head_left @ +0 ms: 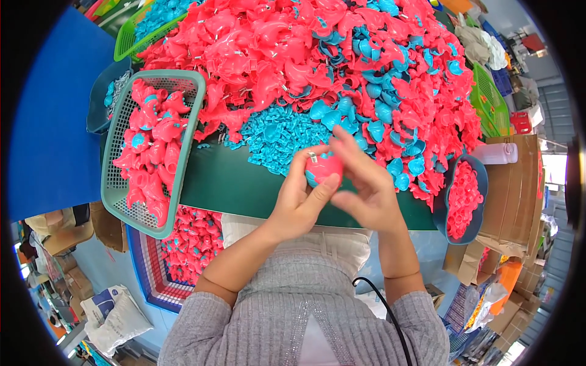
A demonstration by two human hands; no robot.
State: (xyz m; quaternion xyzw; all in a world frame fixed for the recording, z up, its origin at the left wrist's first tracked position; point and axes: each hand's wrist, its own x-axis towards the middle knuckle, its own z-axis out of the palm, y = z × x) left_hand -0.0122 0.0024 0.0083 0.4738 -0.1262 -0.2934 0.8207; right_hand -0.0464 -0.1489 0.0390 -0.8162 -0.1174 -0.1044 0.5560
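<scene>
My left hand (299, 198) is closed round a pink plastic toy part (328, 166) with blue pieces in it, held above the near edge of the green table (226, 183). Close on its right is my right hand (368, 183), somewhat blurred, its fingers apart and nothing visible in them. Just beyond both hands lies a heap of small blue plastic pieces (278, 137). Blue cup-shaped parts (383, 111) are mixed among pink shells on the right. A large pile of pink plastic shells (256, 55) covers the far part of the table.
To the left, a grey-green basket (110, 183) holds pink-and-blue assembled parts. Below it stands a blue-rimmed crate (143, 268) of similar parts. A dark tub (476, 219) of small pink pieces sits at the right edge, near a pinkish bottle (495, 154) and a cardboard box (513, 189).
</scene>
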